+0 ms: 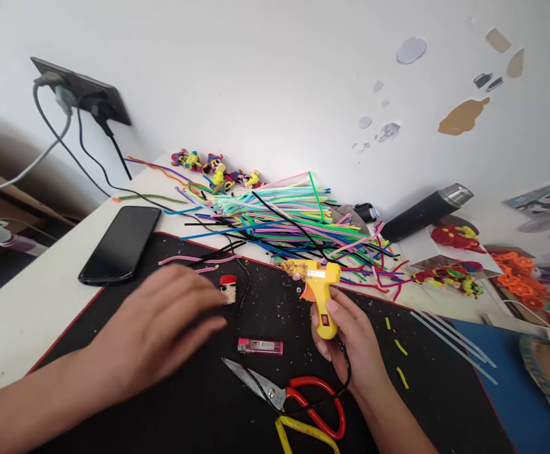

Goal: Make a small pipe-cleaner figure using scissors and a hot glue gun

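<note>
My right hand [357, 343] is closed around the handle of a yellow hot glue gun [326, 296], whose stained nozzle points left. Its black cord trails down past my wrist. My left hand [171, 321] hovers over the black mat, fingers stretched out and thumb apart, slightly blurred. Just beyond its fingertips lies a small piece with a red top and a pale face [228, 290]; whether they touch, I cannot tell. Between my hands rests a pink lighter [260, 346]. Nearer to me are scissors [275, 392] with one red and one yellow handle.
A phone [121, 243] lies at the left. Behind the mat is a heap of colored pipe cleaners [284, 214], with small pipe-cleaner figures [215, 169] beyond. At right are short yellow pieces [401, 347], clear glue sticks [454, 343] and a dark flask [421, 211].
</note>
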Demonstrator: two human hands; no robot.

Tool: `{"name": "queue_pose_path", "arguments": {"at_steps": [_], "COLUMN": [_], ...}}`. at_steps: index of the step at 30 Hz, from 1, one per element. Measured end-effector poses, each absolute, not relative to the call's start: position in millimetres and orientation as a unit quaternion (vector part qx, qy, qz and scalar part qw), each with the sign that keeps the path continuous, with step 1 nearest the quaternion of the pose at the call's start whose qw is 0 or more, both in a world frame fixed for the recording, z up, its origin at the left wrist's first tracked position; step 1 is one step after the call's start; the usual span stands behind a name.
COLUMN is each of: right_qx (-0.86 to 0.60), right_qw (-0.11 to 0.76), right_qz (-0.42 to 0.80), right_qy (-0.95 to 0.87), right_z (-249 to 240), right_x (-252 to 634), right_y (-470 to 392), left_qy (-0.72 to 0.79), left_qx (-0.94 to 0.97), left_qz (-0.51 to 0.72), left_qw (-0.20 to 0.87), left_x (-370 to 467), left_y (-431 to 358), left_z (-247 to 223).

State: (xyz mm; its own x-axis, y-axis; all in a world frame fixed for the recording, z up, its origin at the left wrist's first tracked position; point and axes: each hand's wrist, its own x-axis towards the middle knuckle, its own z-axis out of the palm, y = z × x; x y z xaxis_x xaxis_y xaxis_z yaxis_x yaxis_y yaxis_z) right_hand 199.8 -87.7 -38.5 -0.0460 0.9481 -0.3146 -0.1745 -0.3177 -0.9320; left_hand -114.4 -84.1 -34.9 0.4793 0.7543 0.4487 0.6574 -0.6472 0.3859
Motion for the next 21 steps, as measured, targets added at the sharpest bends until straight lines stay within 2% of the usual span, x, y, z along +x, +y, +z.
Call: {"name": "queue_pose_path", "arguments": {"at_steps": [4,11,21], "right_qx": [-0.467,-0.376,-0.329], "right_qw": [0.465,0.449,0.429], "right_qz": [0.673,0.760,0.805], "right_qy": [-0.336,-0.283,-0.243], "right_z": [-34.8,-30.2,-43.4], "right_x": [192.0,175.3,173.3], "right_y": [-88.2,-96.6,-99.7], "left_qy": [0.302,0.236,0.199], "left_qx": [0.911,0.938,0.947], "left_qz": [0.270,0.245,0.246], "left_qw": [0.083,0.074,0.053], "left_x": [-89.3,-57.4,-50.9], "left_y": [-113.3,-123.6,-120.9], "left_z": [-20.4,-18.8,-21.5]}}
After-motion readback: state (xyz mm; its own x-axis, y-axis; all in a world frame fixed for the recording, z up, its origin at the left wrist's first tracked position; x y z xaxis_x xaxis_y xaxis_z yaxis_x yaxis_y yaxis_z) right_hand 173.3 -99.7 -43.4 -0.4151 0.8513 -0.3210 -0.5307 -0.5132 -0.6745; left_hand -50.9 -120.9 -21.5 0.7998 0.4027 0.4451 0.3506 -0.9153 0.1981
